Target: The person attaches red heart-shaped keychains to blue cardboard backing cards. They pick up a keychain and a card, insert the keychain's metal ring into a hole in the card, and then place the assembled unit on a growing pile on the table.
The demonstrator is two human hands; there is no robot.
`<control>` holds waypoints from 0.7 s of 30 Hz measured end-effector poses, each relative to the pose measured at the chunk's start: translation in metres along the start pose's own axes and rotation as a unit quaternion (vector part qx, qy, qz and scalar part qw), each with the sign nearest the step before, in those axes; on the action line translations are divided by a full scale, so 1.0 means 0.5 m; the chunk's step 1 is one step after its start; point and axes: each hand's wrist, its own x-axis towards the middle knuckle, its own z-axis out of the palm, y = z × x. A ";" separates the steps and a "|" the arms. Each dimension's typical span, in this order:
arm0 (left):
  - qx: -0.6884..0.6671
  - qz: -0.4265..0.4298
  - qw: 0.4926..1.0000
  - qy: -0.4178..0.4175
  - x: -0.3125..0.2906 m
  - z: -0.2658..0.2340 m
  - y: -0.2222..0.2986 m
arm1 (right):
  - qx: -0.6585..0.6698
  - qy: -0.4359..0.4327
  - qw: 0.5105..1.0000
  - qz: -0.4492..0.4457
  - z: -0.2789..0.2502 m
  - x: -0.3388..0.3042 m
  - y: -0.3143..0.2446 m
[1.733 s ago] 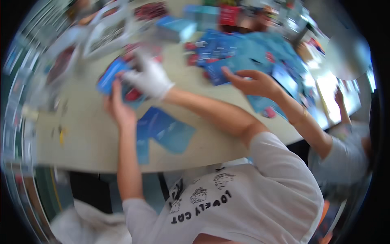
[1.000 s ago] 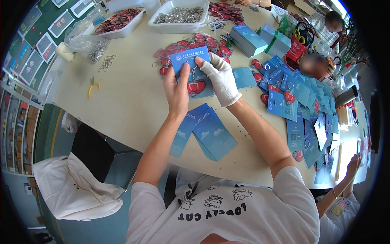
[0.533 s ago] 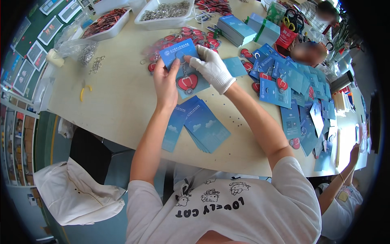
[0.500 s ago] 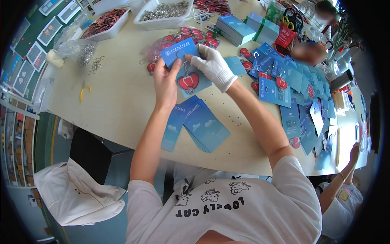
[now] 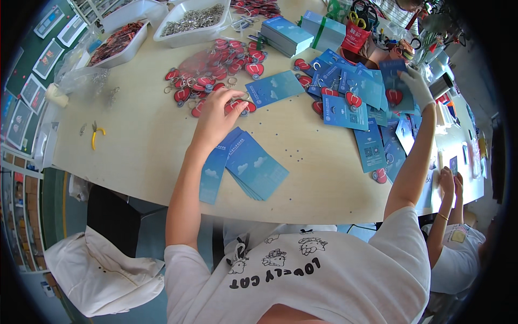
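My left hand (image 5: 218, 116) is at the near edge of a pile of red heart-shaped keychains (image 5: 216, 62), with thumb and fingers closed on one red keychain (image 5: 249, 107). Far to the right, my right hand (image 5: 418, 89), in a white glove, holds a blue card (image 5: 393, 70) with a red keychain on it, above a spread of finished-looking blue cards (image 5: 345, 112). A single blue card (image 5: 275, 88) lies between the pile and the spread. Nearer to me sits a fanned stack of blue cards (image 5: 256, 167).
White trays hold metal rings and clasps (image 5: 191, 20) and red pieces (image 5: 118, 43). Yellow-handled pliers (image 5: 94, 137) lie at the left. Stacked cards (image 5: 286, 35) and a red holder with scissors (image 5: 356, 33) stand at the back. A co-worker's hands (image 5: 449, 181) are at the right.
My right hand has carried a card with a keychain away to the right. My left hand has let go of that card and moved down to the keychain pile. The view has shifted slightly.
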 end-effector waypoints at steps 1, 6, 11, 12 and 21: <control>0.013 -0.002 1.000 -0.006 0.001 -0.007 0.002 | -0.146 0.004 0.989 0.006 0.001 0.025 0.045; 0.151 -0.090 0.982 -0.074 -0.061 -0.144 0.070 | -0.247 0.132 0.956 -0.081 0.153 -0.036 -0.278; 0.165 -0.151 0.959 -0.172 -0.227 -0.175 0.122 | -0.072 -0.169 0.929 -0.322 0.344 -0.029 -0.418; 0.185 -0.161 0.951 -0.186 -0.263 -0.166 0.119 | -0.079 -0.178 0.920 -0.340 0.381 -0.015 -0.427; 0.325 -0.234 0.915 -0.046 -0.360 -0.025 0.174 | -0.157 -0.297 0.901 -0.274 0.392 -0.001 -0.496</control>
